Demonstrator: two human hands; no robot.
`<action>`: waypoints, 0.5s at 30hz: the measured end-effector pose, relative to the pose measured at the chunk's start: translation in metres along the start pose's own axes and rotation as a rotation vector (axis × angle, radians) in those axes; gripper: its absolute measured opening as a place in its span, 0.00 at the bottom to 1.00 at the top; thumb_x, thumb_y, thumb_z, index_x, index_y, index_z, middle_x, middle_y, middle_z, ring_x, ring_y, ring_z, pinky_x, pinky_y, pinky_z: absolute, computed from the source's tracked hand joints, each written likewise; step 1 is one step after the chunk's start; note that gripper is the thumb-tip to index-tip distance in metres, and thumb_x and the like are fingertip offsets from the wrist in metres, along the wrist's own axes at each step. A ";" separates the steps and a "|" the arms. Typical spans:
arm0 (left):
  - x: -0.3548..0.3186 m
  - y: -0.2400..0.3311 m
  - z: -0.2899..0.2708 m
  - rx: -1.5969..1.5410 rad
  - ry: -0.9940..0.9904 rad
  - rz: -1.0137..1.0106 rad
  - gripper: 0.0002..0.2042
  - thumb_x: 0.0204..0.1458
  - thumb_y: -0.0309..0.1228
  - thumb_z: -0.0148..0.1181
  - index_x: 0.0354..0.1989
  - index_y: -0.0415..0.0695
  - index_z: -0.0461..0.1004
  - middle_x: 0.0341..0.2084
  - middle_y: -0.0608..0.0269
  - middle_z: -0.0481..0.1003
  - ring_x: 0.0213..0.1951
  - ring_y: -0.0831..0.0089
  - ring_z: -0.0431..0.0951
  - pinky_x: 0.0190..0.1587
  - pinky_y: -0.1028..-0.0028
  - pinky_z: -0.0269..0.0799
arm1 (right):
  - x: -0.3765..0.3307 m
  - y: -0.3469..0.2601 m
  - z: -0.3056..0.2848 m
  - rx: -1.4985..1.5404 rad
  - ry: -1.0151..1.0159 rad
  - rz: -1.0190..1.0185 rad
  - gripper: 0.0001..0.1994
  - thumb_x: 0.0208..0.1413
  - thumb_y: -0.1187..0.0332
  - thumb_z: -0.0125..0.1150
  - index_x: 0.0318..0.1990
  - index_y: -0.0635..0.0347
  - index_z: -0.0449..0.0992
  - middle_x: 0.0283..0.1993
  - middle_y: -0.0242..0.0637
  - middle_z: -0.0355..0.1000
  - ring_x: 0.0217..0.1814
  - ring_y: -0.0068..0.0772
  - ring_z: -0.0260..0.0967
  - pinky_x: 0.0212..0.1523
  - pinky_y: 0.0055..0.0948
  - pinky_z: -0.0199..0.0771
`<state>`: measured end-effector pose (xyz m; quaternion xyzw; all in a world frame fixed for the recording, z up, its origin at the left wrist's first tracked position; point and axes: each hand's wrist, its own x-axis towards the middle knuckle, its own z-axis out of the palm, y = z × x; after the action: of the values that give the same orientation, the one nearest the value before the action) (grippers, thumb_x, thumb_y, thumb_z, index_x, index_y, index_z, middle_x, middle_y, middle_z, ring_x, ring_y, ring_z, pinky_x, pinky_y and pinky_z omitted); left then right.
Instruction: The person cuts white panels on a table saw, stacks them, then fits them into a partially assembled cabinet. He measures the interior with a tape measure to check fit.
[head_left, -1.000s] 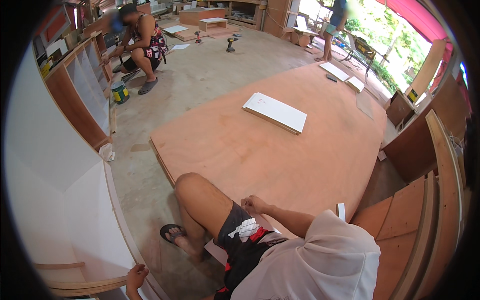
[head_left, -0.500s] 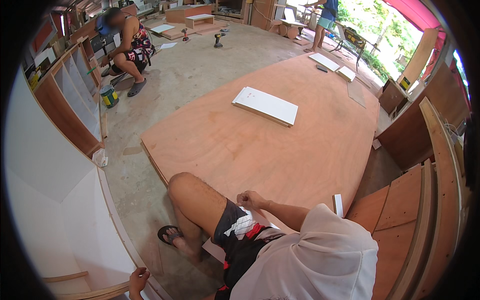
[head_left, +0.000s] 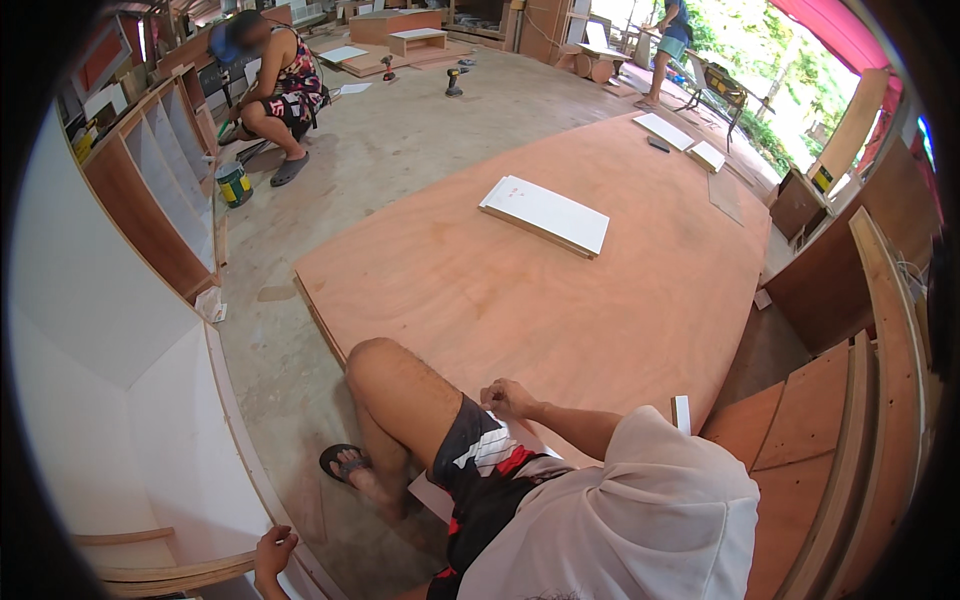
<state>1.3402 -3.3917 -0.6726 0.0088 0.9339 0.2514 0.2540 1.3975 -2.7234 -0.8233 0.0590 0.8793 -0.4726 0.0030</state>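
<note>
At the lower left, my left hand (head_left: 277,550) has its fingers curled at the wooden edge of a white-lined cabinet (head_left: 240,440). Whether those fingers grip the edge or something small does not show. My right hand (head_left: 508,398) is closed, its fingers bent together just beyond my raised thigh, over a large plywood sheet (head_left: 450,320). Anything inside it is hidden. I sit with one knee up, and part of a pale board (head_left: 432,498) shows below my leg.
White boards (head_left: 548,216) lie stacked on the plywood, with more white pieces (head_left: 663,131) farther off. A person (head_left: 280,90) squats at the left by a paint can (head_left: 234,185). A cordless drill (head_left: 455,82) stands on the floor. Wooden panels (head_left: 800,410) lean at the right.
The view has shifted slightly, so the far scene sits a little right and lower. My hands keep nearly the same poses. The squatting person's arm has moved a little.
</note>
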 end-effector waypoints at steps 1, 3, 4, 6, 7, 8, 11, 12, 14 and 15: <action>0.000 -0.001 -0.001 -0.010 -0.004 0.001 0.21 0.57 0.37 0.69 0.55 0.39 0.81 0.46 0.47 0.85 0.50 0.55 0.85 0.54 0.61 0.79 | 0.001 0.000 0.000 -0.011 -0.009 0.008 0.14 0.54 0.59 0.75 0.28 0.58 0.80 0.31 0.40 0.79 0.40 0.44 0.76 0.42 0.43 0.76; -0.001 -0.001 -0.001 -0.015 -0.009 0.006 0.21 0.57 0.38 0.69 0.55 0.39 0.81 0.46 0.47 0.85 0.50 0.55 0.85 0.54 0.62 0.80 | 0.001 0.001 0.000 -0.047 -0.032 0.022 0.12 0.55 0.61 0.74 0.28 0.58 0.81 0.29 0.40 0.78 0.40 0.43 0.76 0.42 0.41 0.76; -0.001 -0.003 -0.001 -0.010 -0.006 0.005 0.21 0.57 0.38 0.69 0.55 0.39 0.81 0.46 0.47 0.85 0.50 0.56 0.85 0.54 0.62 0.80 | 0.001 -0.003 0.000 -0.069 -0.048 0.025 0.10 0.55 0.63 0.74 0.29 0.59 0.81 0.28 0.39 0.78 0.39 0.41 0.75 0.42 0.39 0.76; -0.002 -0.006 -0.001 0.007 -0.003 0.010 0.21 0.57 0.38 0.69 0.55 0.39 0.81 0.46 0.47 0.85 0.50 0.56 0.85 0.54 0.62 0.80 | 0.001 -0.010 0.002 -0.123 -0.038 -0.038 0.08 0.55 0.66 0.73 0.30 0.59 0.81 0.27 0.39 0.77 0.39 0.41 0.75 0.43 0.38 0.75; -0.001 -0.003 -0.001 0.012 0.002 0.027 0.21 0.57 0.38 0.69 0.55 0.39 0.81 0.46 0.47 0.85 0.50 0.56 0.85 0.54 0.62 0.80 | 0.001 0.004 0.003 -0.163 -0.004 -0.110 0.08 0.55 0.66 0.72 0.31 0.59 0.81 0.29 0.40 0.77 0.40 0.42 0.74 0.43 0.38 0.75; 0.003 -0.003 0.000 0.019 -0.004 0.040 0.21 0.57 0.38 0.69 0.55 0.39 0.81 0.46 0.47 0.85 0.50 0.56 0.85 0.54 0.62 0.80 | -0.001 0.007 0.001 -0.203 0.026 -0.171 0.07 0.55 0.66 0.71 0.31 0.58 0.82 0.30 0.41 0.76 0.41 0.43 0.73 0.43 0.38 0.75; 0.000 -0.006 -0.003 0.012 0.000 0.004 0.21 0.57 0.39 0.69 0.55 0.39 0.81 0.46 0.47 0.85 0.51 0.56 0.85 0.55 0.62 0.79 | -0.010 0.001 0.003 -0.129 0.064 -0.096 0.11 0.52 0.61 0.73 0.34 0.58 0.82 0.34 0.45 0.76 0.46 0.50 0.71 0.47 0.44 0.74; -0.004 -0.008 -0.005 0.017 0.008 -0.005 0.21 0.57 0.39 0.69 0.54 0.39 0.81 0.46 0.47 0.85 0.51 0.56 0.85 0.55 0.62 0.79 | -0.006 -0.004 0.006 -0.123 0.067 -0.090 0.11 0.52 0.61 0.73 0.34 0.58 0.81 0.35 0.45 0.75 0.46 0.50 0.71 0.47 0.44 0.74; -0.002 -0.003 -0.003 0.017 0.009 0.008 0.21 0.57 0.39 0.70 0.54 0.40 0.81 0.46 0.47 0.85 0.51 0.56 0.85 0.55 0.62 0.79 | -0.006 0.017 0.007 -0.135 0.094 -0.062 0.12 0.50 0.62 0.75 0.35 0.59 0.79 0.37 0.46 0.73 0.47 0.50 0.70 0.47 0.44 0.74; 0.001 -0.001 -0.002 0.029 0.006 0.020 0.21 0.57 0.39 0.69 0.54 0.40 0.81 0.47 0.47 0.85 0.51 0.56 0.85 0.55 0.62 0.79 | -0.007 0.030 0.009 -0.015 0.138 -0.037 0.12 0.50 0.63 0.75 0.34 0.59 0.79 0.37 0.46 0.73 0.47 0.49 0.70 0.47 0.44 0.74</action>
<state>1.3385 -3.3931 -0.6722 0.0212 0.9381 0.2405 0.2483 1.4070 -2.7152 -0.8524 0.0750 0.8819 -0.4608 -0.0658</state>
